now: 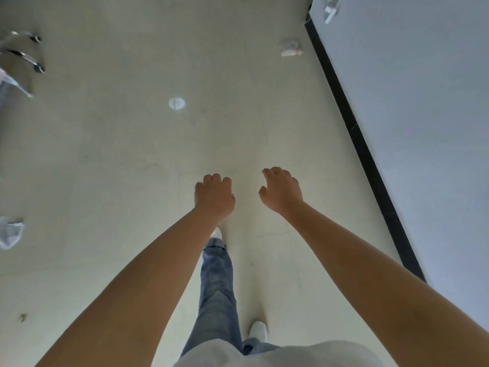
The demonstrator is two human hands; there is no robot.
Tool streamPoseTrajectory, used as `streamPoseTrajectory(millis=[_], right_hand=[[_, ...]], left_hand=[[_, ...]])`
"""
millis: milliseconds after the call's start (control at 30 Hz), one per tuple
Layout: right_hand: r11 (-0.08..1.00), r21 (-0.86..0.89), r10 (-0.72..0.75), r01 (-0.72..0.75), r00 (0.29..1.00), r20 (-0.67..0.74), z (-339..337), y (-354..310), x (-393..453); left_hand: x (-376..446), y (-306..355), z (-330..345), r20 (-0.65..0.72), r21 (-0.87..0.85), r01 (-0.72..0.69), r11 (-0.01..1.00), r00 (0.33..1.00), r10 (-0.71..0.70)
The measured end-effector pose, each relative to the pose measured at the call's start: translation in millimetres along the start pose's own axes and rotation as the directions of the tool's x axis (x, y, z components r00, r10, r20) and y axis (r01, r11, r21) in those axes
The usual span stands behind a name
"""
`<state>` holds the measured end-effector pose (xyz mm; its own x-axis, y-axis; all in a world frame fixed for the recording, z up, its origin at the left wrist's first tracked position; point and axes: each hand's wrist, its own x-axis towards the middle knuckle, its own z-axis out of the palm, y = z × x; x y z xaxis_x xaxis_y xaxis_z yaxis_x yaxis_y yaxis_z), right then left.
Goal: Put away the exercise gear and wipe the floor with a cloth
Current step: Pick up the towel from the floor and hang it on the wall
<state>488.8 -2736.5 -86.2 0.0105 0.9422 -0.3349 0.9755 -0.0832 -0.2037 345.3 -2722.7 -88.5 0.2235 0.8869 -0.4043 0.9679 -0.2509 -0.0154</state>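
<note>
Head view: left hand (214, 196), right hand (281, 190) loosely curled, empty; cloth (290, 48) far ahead on floor (119, 154).

Bare indoor room: pale smooth floor (132, 154), black skirting (352, 123), grey wall (423, 102)

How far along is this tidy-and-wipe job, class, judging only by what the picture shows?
Done: nothing shown confirms it; no exercise gear is in view. In hand: nothing. The left hand and right hand hang loosely curled, holding nothing, above the floor. Left: wiping, perhaps with the crumpled cloth lying near the black baseboard.
</note>
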Motion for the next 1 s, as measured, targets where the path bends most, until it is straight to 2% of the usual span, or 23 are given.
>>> streamPoseTrajectory(millis=[200, 400, 600, 800, 1000], right_hand=[[0.994, 0.04, 0.101, -0.102, 0.995, 0.014, -61, -25, 169], [0.988, 0.076, 0.128, -0.131, 0.991, 0.048, -113, -36, 311], [0.98, 0.085, 0.18, -0.181, 0.983, 0.019, -167, -15, 477], [0.979, 0.118, 0.172, -0.168, 0.985, -0.026, -253, 5, 663], [0.98, 0.114, 0.169, -0.164, 0.985, -0.036, -329, 27, 813]], left_hand=[[153, -58, -62, 0.04, -0.001, -0.044, 0.999, 0.998, 0.044], [292, -96, -131, 0.075, 0.014, -0.079, 0.997, 0.994, 0.077], [464, -116, -210, 0.021, 0.078, -0.169, 0.983, 0.986, 0.167], [655, -124, -315, -0.008, 0.081, -0.146, 0.986, 0.989, 0.147], [805, -132, -391, 0.022, 0.103, -0.177, 0.979, 0.984, 0.175]])
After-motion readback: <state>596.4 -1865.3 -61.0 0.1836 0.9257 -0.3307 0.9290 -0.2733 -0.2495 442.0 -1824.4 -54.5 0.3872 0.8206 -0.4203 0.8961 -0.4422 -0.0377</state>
